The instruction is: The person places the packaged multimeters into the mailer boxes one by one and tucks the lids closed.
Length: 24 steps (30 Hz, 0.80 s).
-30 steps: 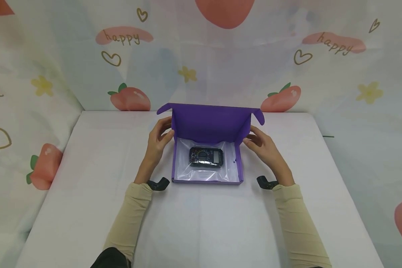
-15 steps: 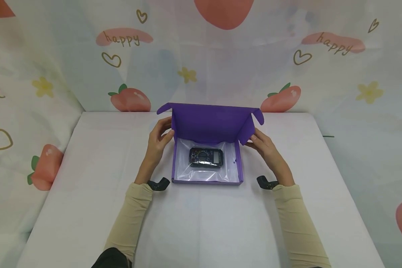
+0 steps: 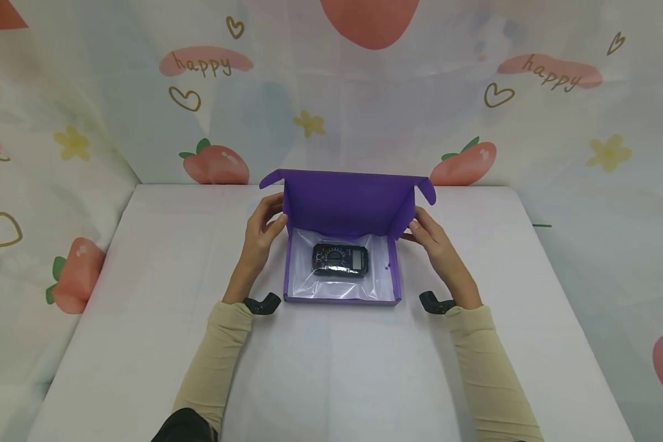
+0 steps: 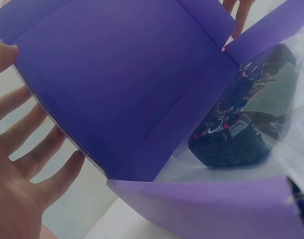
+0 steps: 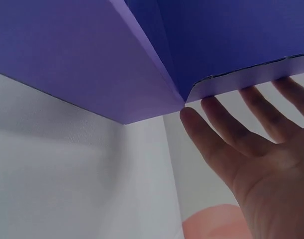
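A purple cardboard box (image 3: 342, 301) lies on the table with its lid (image 3: 348, 202) raised. Inside, a black multimeter (image 3: 339, 259) rests in a clear plastic bag (image 3: 378, 261). My left hand (image 3: 258, 239) touches the lid's left edge; in the left wrist view its fingers (image 4: 54, 142) are spread and fairly straight along that edge. My right hand (image 3: 442, 252) is at the lid's right side flap (image 3: 406, 216). In the right wrist view, extended fingers (image 5: 226, 119) touch the flap from outside; the thumb cannot be made out there.
A white cloth covers the table (image 3: 331, 368). Behind it hangs a patterned backdrop (image 3: 353, 110) with hearts, flowers and fruit. A black wrist camera (image 3: 263, 304) sits at the left wrist, and another black camera (image 3: 435, 302) at the right.
The lid's right side flap swings outward with my right hand, then back inward towards the box. My right wrist shifts slightly left. My left hand, the box and the multimeter stay in place.
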Each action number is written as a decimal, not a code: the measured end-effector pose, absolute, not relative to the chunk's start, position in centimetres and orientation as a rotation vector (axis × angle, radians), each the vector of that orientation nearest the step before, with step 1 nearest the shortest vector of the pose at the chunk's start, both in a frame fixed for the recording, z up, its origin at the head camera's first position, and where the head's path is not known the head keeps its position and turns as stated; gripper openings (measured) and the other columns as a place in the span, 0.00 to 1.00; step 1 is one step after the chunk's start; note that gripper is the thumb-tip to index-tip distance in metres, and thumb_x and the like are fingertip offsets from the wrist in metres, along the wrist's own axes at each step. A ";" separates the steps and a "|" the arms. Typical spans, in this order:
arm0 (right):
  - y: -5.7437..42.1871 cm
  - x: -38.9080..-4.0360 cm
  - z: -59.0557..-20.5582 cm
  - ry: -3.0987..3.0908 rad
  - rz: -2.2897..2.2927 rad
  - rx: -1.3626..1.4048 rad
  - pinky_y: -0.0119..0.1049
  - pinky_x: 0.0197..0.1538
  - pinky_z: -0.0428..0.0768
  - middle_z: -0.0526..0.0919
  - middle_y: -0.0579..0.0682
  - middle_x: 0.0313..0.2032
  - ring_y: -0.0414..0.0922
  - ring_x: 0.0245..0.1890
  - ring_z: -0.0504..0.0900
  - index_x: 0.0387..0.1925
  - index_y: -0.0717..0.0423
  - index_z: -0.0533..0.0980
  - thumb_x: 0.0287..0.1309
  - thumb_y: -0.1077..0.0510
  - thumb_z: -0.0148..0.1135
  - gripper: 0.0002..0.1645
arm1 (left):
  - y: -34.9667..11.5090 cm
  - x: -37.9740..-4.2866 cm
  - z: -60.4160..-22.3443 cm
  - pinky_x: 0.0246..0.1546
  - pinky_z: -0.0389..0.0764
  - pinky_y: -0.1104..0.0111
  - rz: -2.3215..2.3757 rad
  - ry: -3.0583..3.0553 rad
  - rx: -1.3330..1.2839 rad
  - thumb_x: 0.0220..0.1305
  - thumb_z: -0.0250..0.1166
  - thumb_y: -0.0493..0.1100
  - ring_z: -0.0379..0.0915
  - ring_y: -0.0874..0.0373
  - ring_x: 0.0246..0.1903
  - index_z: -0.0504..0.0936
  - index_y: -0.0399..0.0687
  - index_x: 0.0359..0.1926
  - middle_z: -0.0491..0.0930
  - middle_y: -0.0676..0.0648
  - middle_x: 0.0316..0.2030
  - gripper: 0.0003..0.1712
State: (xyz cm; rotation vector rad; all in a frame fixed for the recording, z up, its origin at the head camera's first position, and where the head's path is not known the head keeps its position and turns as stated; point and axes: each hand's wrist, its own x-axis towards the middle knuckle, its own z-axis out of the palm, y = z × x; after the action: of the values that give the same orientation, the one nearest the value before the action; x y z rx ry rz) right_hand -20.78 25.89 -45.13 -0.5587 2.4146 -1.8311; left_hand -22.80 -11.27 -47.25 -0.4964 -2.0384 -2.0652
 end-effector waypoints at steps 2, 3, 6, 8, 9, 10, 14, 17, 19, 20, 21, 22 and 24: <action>25.8 -20.8 -45.1 2.442 -1.822 -0.554 0.25 0.61 0.79 0.72 0.66 0.67 0.49 0.62 0.79 0.75 0.62 0.63 0.82 0.51 0.40 0.30 | -11.3 -22.8 -47.3 0.61 0.77 0.71 -2.067 -2.037 -0.495 0.71 0.58 0.36 0.74 0.52 0.62 0.72 0.33 0.69 0.76 0.33 0.65 0.27; 25.7 -20.7 -45.2 2.453 -1.820 -0.546 0.25 0.61 0.80 0.73 0.65 0.67 0.49 0.62 0.79 0.75 0.62 0.63 0.82 0.51 0.41 0.29 | -11.2 -22.8 -47.3 0.61 0.77 0.72 -2.068 -2.038 -0.494 0.71 0.58 0.36 0.73 0.51 0.63 0.72 0.33 0.69 0.75 0.33 0.65 0.27; 25.6 -20.8 -45.3 2.475 -1.811 -0.539 0.25 0.61 0.80 0.73 0.64 0.67 0.49 0.60 0.80 0.74 0.61 0.64 0.82 0.52 0.42 0.28 | -11.3 -22.8 -47.4 0.62 0.76 0.72 -2.065 -2.042 -0.493 0.71 0.57 0.36 0.73 0.51 0.63 0.72 0.34 0.69 0.75 0.34 0.65 0.27; 25.5 -20.8 -45.4 2.492 -1.798 -0.541 0.25 0.61 0.80 0.73 0.64 0.67 0.49 0.60 0.80 0.74 0.60 0.64 0.82 0.52 0.42 0.28 | -11.3 -22.7 -47.4 0.62 0.76 0.70 -2.056 -2.046 -0.493 0.71 0.58 0.37 0.73 0.51 0.63 0.72 0.34 0.69 0.76 0.34 0.65 0.27; 25.5 -20.7 -45.4 2.496 -1.796 -0.539 0.25 0.60 0.80 0.73 0.64 0.67 0.50 0.59 0.81 0.74 0.60 0.64 0.82 0.52 0.42 0.28 | -11.3 -22.7 -47.4 0.63 0.76 0.69 -2.051 -2.048 -0.495 0.71 0.58 0.37 0.73 0.51 0.63 0.72 0.34 0.69 0.76 0.34 0.65 0.27; 25.5 -20.7 -45.5 2.499 -1.792 -0.537 0.24 0.60 0.80 0.73 0.64 0.67 0.49 0.59 0.80 0.74 0.60 0.64 0.82 0.52 0.42 0.28 | -11.4 -22.7 -47.5 0.64 0.76 0.67 -2.044 -2.053 -0.496 0.71 0.58 0.37 0.73 0.51 0.63 0.72 0.35 0.69 0.76 0.34 0.65 0.27; 25.5 -20.6 -45.6 2.499 -1.790 -0.530 0.24 0.60 0.80 0.73 0.63 0.68 0.49 0.59 0.80 0.75 0.59 0.63 0.82 0.51 0.42 0.29 | -11.4 -22.6 -47.6 0.66 0.76 0.58 -2.023 -2.066 -0.498 0.71 0.58 0.38 0.73 0.54 0.63 0.71 0.36 0.70 0.76 0.36 0.66 0.28; 25.5 -20.5 -45.8 2.501 -1.786 -0.528 0.24 0.61 0.79 0.72 0.62 0.69 0.50 0.60 0.81 0.75 0.57 0.63 0.81 0.50 0.42 0.29 | -11.4 -22.6 -47.8 0.65 0.76 0.60 -2.017 -2.064 -0.500 0.71 0.58 0.38 0.73 0.54 0.64 0.71 0.35 0.70 0.76 0.36 0.66 0.28; 25.5 -20.4 -45.9 2.514 -1.771 -0.531 0.24 0.61 0.79 0.72 0.61 0.69 0.52 0.60 0.81 0.75 0.57 0.63 0.81 0.50 0.41 0.29 | -11.4 -22.5 -47.8 0.65 0.77 0.63 -2.017 -2.060 -0.506 0.71 0.57 0.37 0.73 0.54 0.64 0.71 0.35 0.70 0.75 0.35 0.66 0.28; 25.6 -20.4 -46.0 2.517 -1.765 -0.528 0.24 0.61 0.78 0.73 0.61 0.69 0.52 0.60 0.81 0.75 0.56 0.63 0.81 0.50 0.41 0.29 | -11.4 -22.5 -47.9 0.64 0.77 0.65 -2.018 -2.057 -0.511 0.71 0.57 0.37 0.73 0.53 0.64 0.71 0.34 0.70 0.75 0.35 0.66 0.28; 25.6 -20.4 -46.0 2.521 -1.760 -0.528 0.23 0.62 0.78 0.73 0.61 0.68 0.52 0.60 0.81 0.75 0.56 0.63 0.81 0.50 0.41 0.29 | -11.4 -22.4 -47.9 0.64 0.77 0.66 -2.018 -2.055 -0.514 0.71 0.57 0.37 0.73 0.53 0.64 0.71 0.34 0.70 0.75 0.34 0.66 0.28; 25.6 -20.4 -46.1 2.527 -1.753 -0.531 0.24 0.62 0.78 0.73 0.61 0.68 0.51 0.60 0.81 0.75 0.56 0.63 0.81 0.50 0.41 0.29 | -11.4 -22.4 -47.9 0.64 0.77 0.68 -2.018 -2.055 -0.517 0.71 0.57 0.36 0.73 0.53 0.64 0.71 0.34 0.70 0.75 0.34 0.66 0.28; 25.7 -20.3 -46.2 2.537 -1.744 -0.539 0.24 0.62 0.77 0.74 0.62 0.67 0.50 0.59 0.81 0.75 0.56 0.63 0.81 0.51 0.41 0.29 | -11.4 -22.3 -48.0 0.64 0.77 0.69 -2.021 -2.048 -0.526 0.71 0.57 0.37 0.73 0.53 0.64 0.71 0.34 0.70 0.75 0.34 0.66 0.28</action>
State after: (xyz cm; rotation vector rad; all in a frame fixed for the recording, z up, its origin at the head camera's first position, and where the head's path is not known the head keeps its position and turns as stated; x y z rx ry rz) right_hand -20.32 25.66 -46.24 -0.5392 2.5367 -1.7436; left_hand -22.34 -11.41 -47.98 -0.5258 -2.0477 -2.0214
